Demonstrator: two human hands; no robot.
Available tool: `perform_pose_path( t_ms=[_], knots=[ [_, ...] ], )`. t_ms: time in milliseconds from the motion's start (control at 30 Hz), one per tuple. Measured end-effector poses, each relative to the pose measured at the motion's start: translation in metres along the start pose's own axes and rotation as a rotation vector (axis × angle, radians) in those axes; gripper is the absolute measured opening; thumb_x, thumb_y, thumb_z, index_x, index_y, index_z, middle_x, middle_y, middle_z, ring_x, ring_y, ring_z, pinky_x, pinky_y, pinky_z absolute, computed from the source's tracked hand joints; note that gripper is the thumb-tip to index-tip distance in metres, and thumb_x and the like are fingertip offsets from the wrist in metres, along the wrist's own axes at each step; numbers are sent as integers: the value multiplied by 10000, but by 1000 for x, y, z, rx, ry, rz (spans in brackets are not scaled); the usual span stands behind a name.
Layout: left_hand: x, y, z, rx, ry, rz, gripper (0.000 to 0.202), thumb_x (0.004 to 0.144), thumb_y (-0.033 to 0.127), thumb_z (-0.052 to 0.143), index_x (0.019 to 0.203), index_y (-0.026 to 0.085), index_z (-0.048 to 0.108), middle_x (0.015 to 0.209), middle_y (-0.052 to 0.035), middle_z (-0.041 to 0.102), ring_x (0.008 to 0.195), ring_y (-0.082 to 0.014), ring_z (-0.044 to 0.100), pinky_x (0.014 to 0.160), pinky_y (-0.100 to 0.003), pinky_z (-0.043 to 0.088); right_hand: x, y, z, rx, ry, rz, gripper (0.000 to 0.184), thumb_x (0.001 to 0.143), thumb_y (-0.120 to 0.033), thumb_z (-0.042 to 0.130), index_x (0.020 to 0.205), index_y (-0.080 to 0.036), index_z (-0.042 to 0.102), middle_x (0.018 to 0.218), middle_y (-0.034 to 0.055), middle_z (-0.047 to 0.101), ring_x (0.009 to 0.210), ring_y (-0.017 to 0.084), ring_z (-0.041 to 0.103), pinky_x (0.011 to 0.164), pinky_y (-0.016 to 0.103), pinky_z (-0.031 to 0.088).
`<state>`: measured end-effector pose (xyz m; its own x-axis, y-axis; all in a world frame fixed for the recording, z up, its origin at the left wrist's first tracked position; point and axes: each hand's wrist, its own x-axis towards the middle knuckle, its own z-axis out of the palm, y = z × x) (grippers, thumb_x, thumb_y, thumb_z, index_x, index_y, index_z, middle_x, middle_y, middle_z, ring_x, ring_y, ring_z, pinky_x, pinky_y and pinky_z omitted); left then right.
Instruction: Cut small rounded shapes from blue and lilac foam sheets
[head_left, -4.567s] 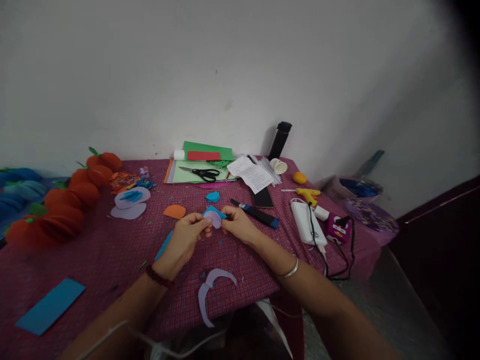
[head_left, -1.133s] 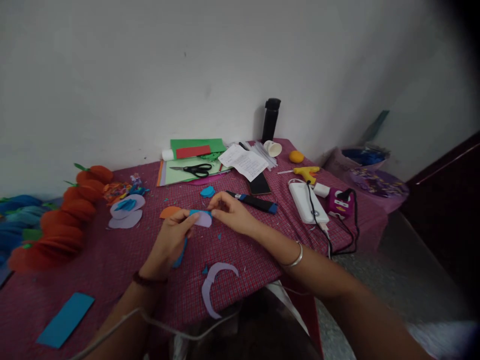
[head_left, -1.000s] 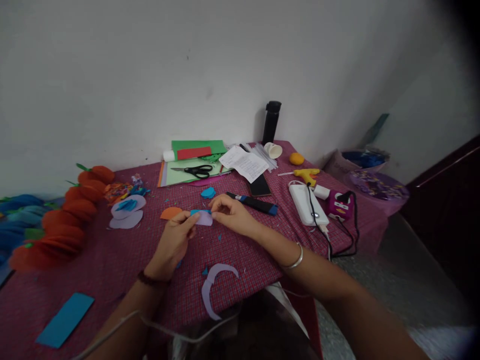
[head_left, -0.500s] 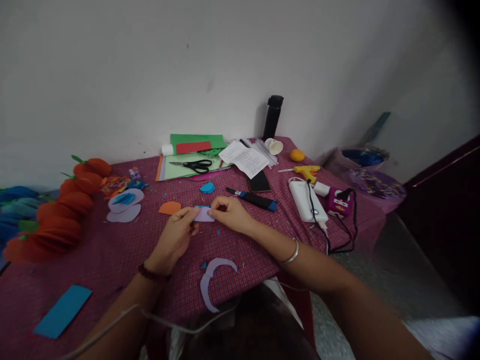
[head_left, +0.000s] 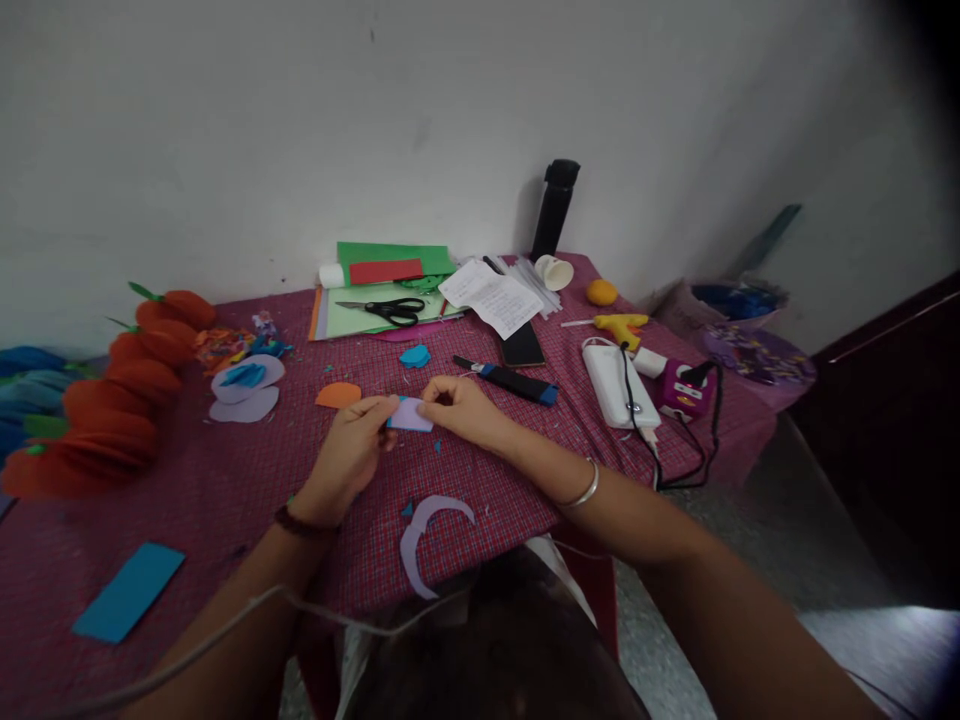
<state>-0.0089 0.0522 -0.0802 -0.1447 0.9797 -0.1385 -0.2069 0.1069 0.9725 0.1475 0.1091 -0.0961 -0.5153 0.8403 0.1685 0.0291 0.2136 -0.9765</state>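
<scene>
A small lavender paper piece point(head_left: 410, 414), with blue showing along its edges, is pinched between both hands above the table. My left hand point(head_left: 358, 438) grips its left end between thumb and fingers. On the right end, my right hand point(head_left: 459, 412) closes its thumb and forefinger. Just behind the left hand lies an orange paper piece with a rounded top point(head_left: 339, 395). A blue paper cutout point(head_left: 415, 356) rests beyond the hands. Nearer my body are curved lavender paper offcuts point(head_left: 417, 535).
Scissors point(head_left: 390, 309) lie on coloured sheets at the back. A cutter knife point(head_left: 517, 384), phone point(head_left: 523, 346), yellow glue gun point(head_left: 621, 327) and white power bank point(head_left: 619, 384) sit to the right. Orange paper pumpkins point(head_left: 112, 410) and a blue strip point(head_left: 129, 592) are at the left.
The view has tilted slightly downward, so things on the table sit higher in the picture. Both hands still hold the paper piece, its face turned a little and more blue edge showing.
</scene>
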Motion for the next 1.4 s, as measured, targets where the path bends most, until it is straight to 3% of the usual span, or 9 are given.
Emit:
perform_pose_path(
  t_ms=[200,667,900,1000,1167,1400],
  knots=[
    [-2,1,4,-40,26,-27,164,658,263,728,578,161,627,545,36,530,454,-74,455,409,-189,368,-1,-2,1,-10,27,10,149,737,-196,609,636,-182,500,584,-61,499,549,95,444,545,228,343],
    [0,-3,3,-30,22,6,182,643,287,751,581,162,634,568,28,545,462,-71,442,410,-195,368,-1,-3,3,53,55,42,175,716,-165,639,639,-188,483,586,-68,499,540,90,449,537,222,361],
    [2,-2,-2,75,-57,-5,202,645,322,761,594,169,640,533,24,530,455,-96,444,420,-214,348,0,0,2,185,9,67,216,717,-81,624,871,-191,520,678,-73,526,594,99,505,588,227,416],
    [2,2,-5,251,-111,72,141,616,252,793,612,165,682,551,18,555,510,-109,458,480,-219,348,0,1,-2,72,-21,3,198,728,-78,619,882,-177,545,703,-59,549,620,104,518,612,231,413],
    [7,0,-7,672,-110,455,105,665,221,765,579,219,704,627,8,540,626,-153,462,580,-252,328,-1,2,-8,-370,-72,-232,121,753,-51,602,751,-171,612,724,-21,600,694,125,533,672,248,370],
    [17,-14,-9,721,-156,410,132,675,210,713,556,224,659,588,15,521,593,-163,450,591,-271,293,2,11,-8,-561,-103,-294,139,795,-58,598,733,-177,632,752,2,620,739,146,547,720,258,364]
  ],
)
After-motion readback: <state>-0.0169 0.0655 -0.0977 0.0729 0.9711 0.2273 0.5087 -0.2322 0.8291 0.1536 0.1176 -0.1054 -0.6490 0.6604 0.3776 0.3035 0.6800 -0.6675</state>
